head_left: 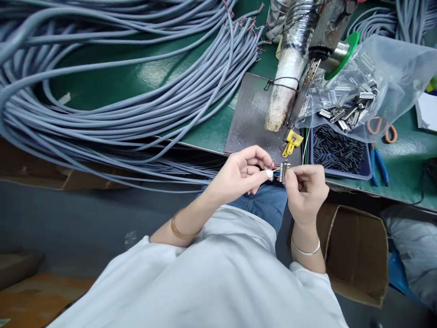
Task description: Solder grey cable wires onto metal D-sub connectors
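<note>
My left hand (241,175) pinches the stripped end of a cable, from which thin coloured wires (276,173) fan out to the right. Between my thumb and fingertip, white material shows at the wires' base. Just beside it, my right hand (305,191) grips a metal multi-pin connector (283,173) by its right side, its row of pins facing the wires. The wire tips meet the pins, though I cannot tell which are joined. Both hands are in front of the bench edge, above my lap.
Grey cables (136,114) sprawl over the left of the green bench. Behind my hands are a dark metal plate (244,118), a wrapped tube (283,91), a solder spool (344,54) and a yellow clip (292,142). Rightward lie a bag of connectors (392,68), a tubing tray (367,171) and pliers (380,166).
</note>
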Demonstrator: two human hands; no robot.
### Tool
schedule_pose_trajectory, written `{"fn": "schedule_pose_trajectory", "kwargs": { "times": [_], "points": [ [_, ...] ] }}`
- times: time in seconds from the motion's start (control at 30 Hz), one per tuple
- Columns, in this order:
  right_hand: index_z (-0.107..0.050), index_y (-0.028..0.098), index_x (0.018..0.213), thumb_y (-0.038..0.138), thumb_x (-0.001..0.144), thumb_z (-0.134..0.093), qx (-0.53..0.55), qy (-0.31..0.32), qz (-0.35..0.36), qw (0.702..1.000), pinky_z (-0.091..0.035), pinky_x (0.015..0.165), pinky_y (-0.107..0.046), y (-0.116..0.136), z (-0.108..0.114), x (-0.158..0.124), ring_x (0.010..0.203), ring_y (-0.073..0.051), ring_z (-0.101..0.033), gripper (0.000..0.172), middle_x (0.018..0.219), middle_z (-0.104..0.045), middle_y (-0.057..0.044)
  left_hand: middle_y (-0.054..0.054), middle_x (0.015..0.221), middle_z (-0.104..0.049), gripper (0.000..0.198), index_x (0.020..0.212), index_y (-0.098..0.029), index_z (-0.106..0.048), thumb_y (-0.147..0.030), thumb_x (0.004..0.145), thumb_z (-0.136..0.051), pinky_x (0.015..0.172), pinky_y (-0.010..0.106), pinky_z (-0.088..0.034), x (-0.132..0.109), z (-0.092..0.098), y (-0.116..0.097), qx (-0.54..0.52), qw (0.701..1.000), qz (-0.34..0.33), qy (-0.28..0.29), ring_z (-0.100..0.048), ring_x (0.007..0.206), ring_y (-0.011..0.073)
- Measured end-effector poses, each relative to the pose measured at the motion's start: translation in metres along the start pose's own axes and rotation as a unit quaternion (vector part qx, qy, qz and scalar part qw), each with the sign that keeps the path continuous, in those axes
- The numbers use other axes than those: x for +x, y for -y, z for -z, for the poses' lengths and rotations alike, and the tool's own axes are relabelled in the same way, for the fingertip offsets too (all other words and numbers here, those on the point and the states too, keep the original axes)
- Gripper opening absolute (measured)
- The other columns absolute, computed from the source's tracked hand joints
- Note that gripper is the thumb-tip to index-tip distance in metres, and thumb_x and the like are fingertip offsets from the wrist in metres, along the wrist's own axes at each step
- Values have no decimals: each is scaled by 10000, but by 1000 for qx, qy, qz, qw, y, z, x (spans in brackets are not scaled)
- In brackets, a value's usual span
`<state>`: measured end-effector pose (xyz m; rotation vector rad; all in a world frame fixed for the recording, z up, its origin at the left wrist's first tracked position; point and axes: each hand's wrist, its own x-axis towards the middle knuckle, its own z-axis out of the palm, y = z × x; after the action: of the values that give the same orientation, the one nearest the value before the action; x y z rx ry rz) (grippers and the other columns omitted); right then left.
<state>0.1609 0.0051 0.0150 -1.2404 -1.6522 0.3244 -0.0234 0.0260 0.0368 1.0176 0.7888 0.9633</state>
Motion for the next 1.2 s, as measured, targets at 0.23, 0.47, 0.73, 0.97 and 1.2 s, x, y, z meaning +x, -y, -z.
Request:
{"fn": "schedule_pose_trajectory", "kwargs": {
  "times": [0.23, 0.47, 0.73, 0.97, 1.2],
  "points": [
    [-497, 230, 878, 355, 970, -613, 183, 88, -151, 968, -431, 446, -168, 14, -1, 9, 496, -68, -566, 194, 661, -573, 79, 72, 923, -768, 130, 890, -194, -770, -128, 905, -660, 790, 258, -584, -10, 5, 13, 229, 935, -267, 37, -716, 857, 155],
    [-586, 225, 924, 291, 963, -634, -6, -2, -75, 997, -415, 458, -171, 21, 3, 5, 499, -45, -573, 91, 741, -651, 66, 61, 856, -750, 76, 886, -164, -730, -234, 891, -701, 634, 223, -545, -10, -3, 29, 177, 969, -159, -62, -668, 680, 119],
    [-734, 248, 940, 262, 935, -668, -84, -98, 17, 992, -383, 436, -223, 18, 18, -6, 438, -56, -485, 68, 680, -681, 46, 14, 780, -702, 113, 848, -144, -670, -188, 761, -725, 367, 189, -312, 4, 6, 24, -72, 996, 36, -29, -516, 388, 50],
    [-767, 270, 930, 255, 934, -661, -96, -57, 43, 993, -452, 478, -220, 20, 19, -14, 455, -74, -539, 107, 685, -731, 38, -29, 659, -596, 68, 704, -154, -653, -193, 720, -707, 405, 207, -329, 6, 9, 32, -55, 997, -37, -28, -511, 418, 58],
    [-724, 216, 976, 305, 905, -717, -94, 21, 83, 992, -373, 462, -196, 23, 10, -11, 409, -46, -448, 114, 496, -513, 102, -17, 688, -595, 86, 718, -158, -672, -222, 745, -723, 413, 214, -326, 6, 12, 37, -49, 998, -48, -12, -500, 429, 58]
  ]
}}
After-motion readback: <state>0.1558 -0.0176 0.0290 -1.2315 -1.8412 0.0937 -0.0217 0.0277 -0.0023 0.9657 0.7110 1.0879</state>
